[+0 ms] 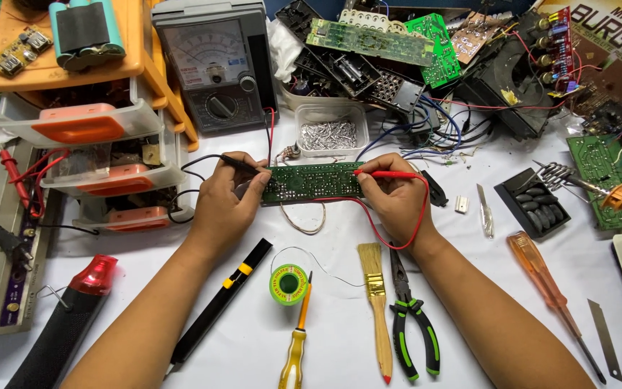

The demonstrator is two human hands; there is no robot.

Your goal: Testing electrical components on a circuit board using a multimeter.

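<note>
The left hand (226, 198) pinches a black meter probe (237, 163) against the long green circuit board (312, 183). The right hand (396, 196) grips a red meter probe (389, 174). Both probe tips are too small to make out, and fingers cover the board's ends.

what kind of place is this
Most likely an electronics repair bench. An analog multimeter stands at the back, both hands press test probes to a green circuit board, and a solder spool lies among pliers and screwdrivers.

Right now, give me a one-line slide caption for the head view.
Left hand and right hand press black probe and red probe onto a green circuit board.
</note>
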